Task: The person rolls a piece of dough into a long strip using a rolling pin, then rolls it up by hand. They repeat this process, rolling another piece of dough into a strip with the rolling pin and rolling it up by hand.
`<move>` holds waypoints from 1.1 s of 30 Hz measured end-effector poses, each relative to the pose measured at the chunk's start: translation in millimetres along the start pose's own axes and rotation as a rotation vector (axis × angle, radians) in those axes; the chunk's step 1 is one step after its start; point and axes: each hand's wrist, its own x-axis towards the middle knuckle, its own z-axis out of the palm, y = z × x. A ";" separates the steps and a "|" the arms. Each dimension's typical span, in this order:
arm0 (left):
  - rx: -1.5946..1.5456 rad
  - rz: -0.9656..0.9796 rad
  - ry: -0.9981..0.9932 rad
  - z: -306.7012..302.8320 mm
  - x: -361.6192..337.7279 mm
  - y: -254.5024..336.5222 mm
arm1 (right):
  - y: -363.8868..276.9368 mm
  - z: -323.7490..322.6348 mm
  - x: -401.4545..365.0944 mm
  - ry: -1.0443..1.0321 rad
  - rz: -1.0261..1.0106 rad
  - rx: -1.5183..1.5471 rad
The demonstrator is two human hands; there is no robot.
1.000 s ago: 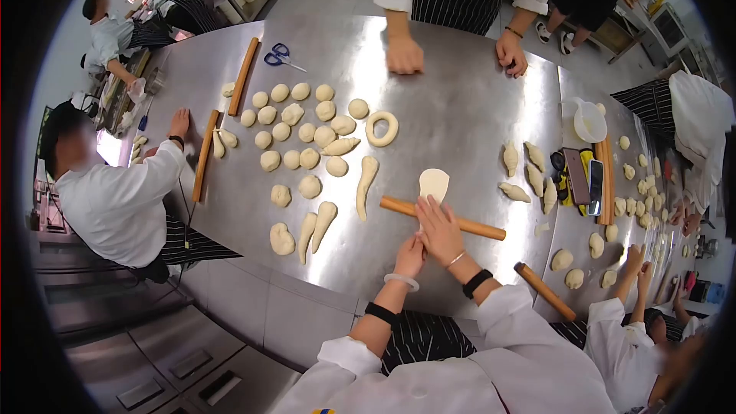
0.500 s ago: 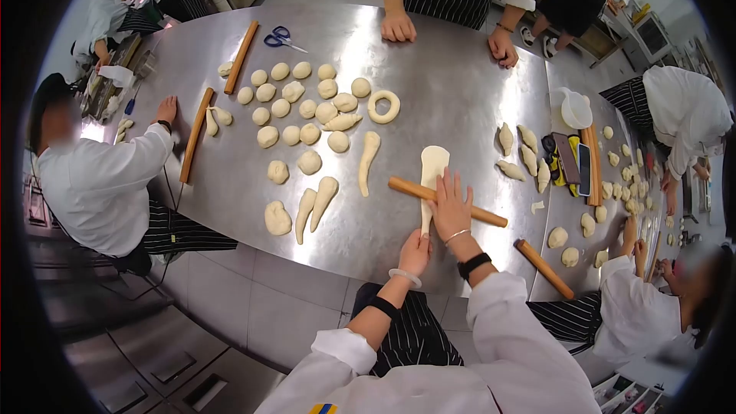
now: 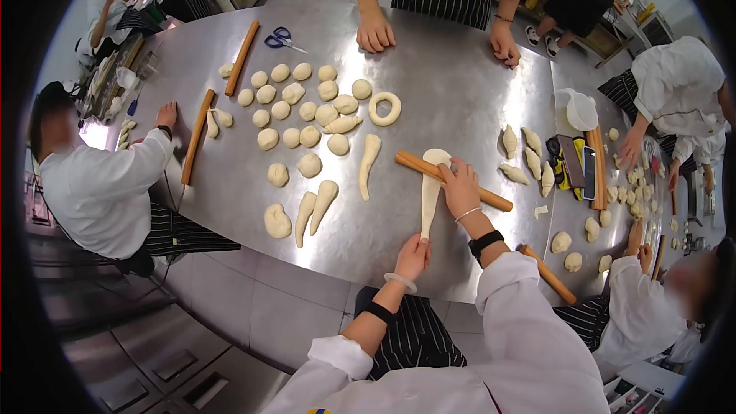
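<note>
My left hand (image 3: 414,258) is closed on the narrow tail of a flattened dough strip (image 3: 429,199) near the front of the steel table. The strip runs away from me and widens into a rounded far end. Across that wide end lies a wooden rolling pin (image 3: 493,198), tilted down to the right. My right hand (image 3: 461,190) rests over the pin's middle with its fingers bent over it, hiding part of the pin and the strip's edge. Left of the strip is a tapered dough piece (image 3: 369,167).
Several dough balls (image 3: 291,136) and a dough ring (image 3: 385,109) lie left on the steel table (image 3: 460,107). Shaped rolls (image 3: 514,174), a phone (image 3: 589,172) and another rolling pin (image 3: 547,274) are at right. Blue scissors (image 3: 284,38) lie at the back. Co-workers stand around.
My right hand and the rolling pin have moved away from me to the strip's far end. The right fingers, spread flat before, now bend over the pin. My left hand still holds the tail.
</note>
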 end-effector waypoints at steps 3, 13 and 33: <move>0.059 0.014 0.029 -3.1 2.6 -3.3 | -4.8 -2.8 4.4 -0.019 0.063 -0.064; 0.084 0.022 0.047 1.3 -3.8 -9.8 | -46.8 5.2 -24.6 -0.161 -0.126 -0.090; 0.018 0.033 0.065 -14.0 -25.8 -21.7 | -72.5 -2.4 -97.6 -0.250 -0.041 0.124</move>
